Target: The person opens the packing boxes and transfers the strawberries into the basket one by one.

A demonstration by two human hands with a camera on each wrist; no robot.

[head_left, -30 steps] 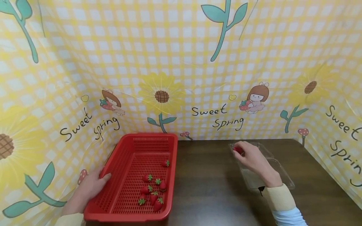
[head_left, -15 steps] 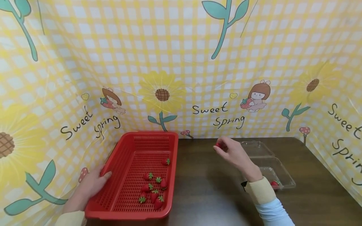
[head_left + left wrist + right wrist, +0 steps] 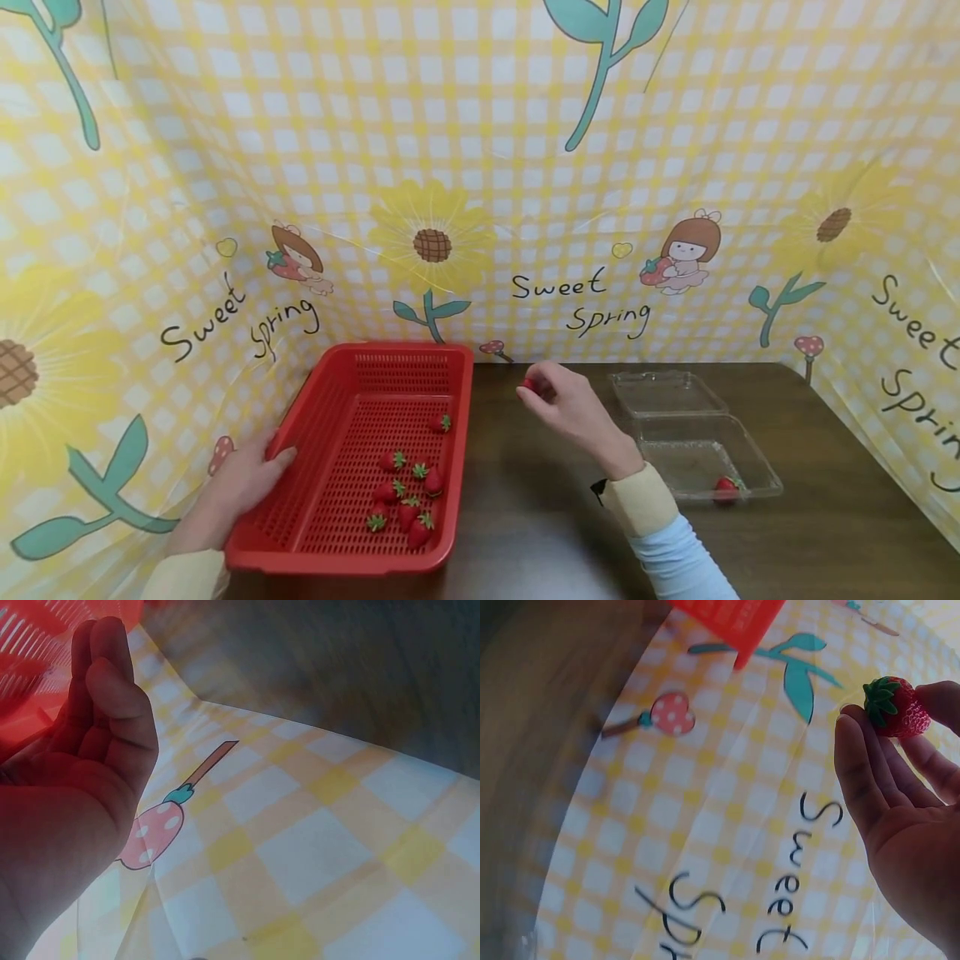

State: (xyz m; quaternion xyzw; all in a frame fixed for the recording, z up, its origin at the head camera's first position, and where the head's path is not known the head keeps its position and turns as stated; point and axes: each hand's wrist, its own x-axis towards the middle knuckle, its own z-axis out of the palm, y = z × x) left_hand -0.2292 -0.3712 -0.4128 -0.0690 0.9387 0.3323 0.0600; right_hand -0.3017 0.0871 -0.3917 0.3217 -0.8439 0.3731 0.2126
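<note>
My right hand (image 3: 570, 412) pinches a red strawberry (image 3: 898, 706) with green leaves between thumb and fingers. It is above the table, between the red basket (image 3: 247, 560) and a clear plastic clamshell box (image 3: 763, 467); in the head view the fingers mostly hide the fruit. My left hand (image 3: 243, 479) holds the basket's left rim, thumb over the edge and fingers along the outer wall, as the left wrist view (image 3: 97, 742) partly shows. Several strawberries (image 3: 390, 492) lie on the basket's floor, mostly near its right side. One strawberry (image 3: 726, 489) sits in the box's near right corner.
The dark wooden table (image 3: 540, 517) is enclosed by yellow checked cloth (image 3: 480, 167) at the back and sides. The box's lid (image 3: 667, 392) lies folded back toward the cloth. Bare tabletop separates basket and box.
My right hand has moved left from over the box toward the basket, keeping the strawberry. The box and the strawberry in its corner have come into view. My left hand stays on the rim.
</note>
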